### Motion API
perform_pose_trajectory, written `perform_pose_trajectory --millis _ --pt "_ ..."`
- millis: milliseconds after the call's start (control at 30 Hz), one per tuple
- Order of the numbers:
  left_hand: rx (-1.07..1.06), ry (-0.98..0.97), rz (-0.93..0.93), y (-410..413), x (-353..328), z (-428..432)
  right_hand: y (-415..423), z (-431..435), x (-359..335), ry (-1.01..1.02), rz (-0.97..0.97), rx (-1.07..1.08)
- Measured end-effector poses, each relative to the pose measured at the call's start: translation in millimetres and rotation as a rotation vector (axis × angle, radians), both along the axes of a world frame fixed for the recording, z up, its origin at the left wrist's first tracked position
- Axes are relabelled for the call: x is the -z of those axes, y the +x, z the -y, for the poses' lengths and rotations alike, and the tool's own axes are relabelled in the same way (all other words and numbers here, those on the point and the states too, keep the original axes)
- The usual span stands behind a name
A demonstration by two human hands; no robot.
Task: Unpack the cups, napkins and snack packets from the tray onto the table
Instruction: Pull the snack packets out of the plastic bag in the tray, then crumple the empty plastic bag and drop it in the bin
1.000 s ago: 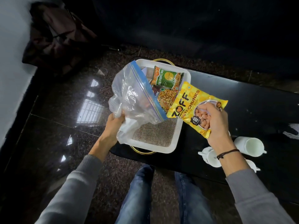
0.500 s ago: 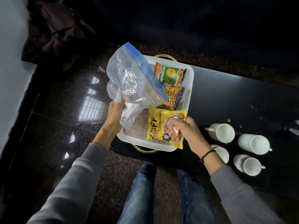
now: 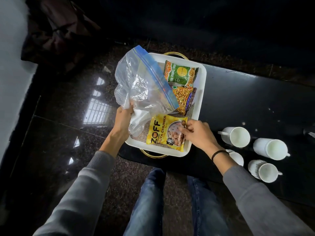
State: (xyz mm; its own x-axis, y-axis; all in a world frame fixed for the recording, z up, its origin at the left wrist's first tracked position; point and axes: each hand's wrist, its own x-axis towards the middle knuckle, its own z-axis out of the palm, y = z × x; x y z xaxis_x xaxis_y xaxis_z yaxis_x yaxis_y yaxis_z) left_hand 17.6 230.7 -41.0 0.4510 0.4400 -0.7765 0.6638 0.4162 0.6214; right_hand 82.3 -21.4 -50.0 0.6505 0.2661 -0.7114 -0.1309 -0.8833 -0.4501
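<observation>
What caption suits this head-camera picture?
Left hand lifts a clear bag while right hand touches a yellow packet in the tray.

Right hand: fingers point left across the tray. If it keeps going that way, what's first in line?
The yellow soya chunks packet: the right hand already touches its right edge. Beyond it, the clear zip bag, though height is unclear.

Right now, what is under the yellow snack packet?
The yellow packet lies in the white tray on a woven brown mat that peeks out around it. Whatever else lies beneath is covered. The right hand touches its edge.
</observation>
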Motion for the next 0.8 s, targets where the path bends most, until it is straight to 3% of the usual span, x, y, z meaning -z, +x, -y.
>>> perform_pose_trajectory --millis 133,233,367,433,567,800 --pt "0.055 0.043 0.001 3.8 -3.1 7.4 7.9 0.3 -13.9 -0.020 0.147 0.063" --pt "0.082 0.048 0.049 3.9 -9.6 13.3 14.6 -3.1 -30.7 0.135 0.287 0.267" --pt "0.183 0.027 0.060 5.1 -18.1 17.9 27.2 -16.8 -53.0 0.432 0.088 0.506" --pt "0.285 0.030 -0.005 7.4 -20.4 22.2 33.5 -24.0 -59.7 0.520 -0.053 0.511" --pt "0.390 -0.008 -0.020 17.9 -25.2 36.7 35.4 -32.9 -60.6 0.690 -0.090 0.489" --pt "0.617 0.116 0.214 41.2 -18.9 54.6 28.0 -26.4 -57.7 0.729 0.004 0.367"
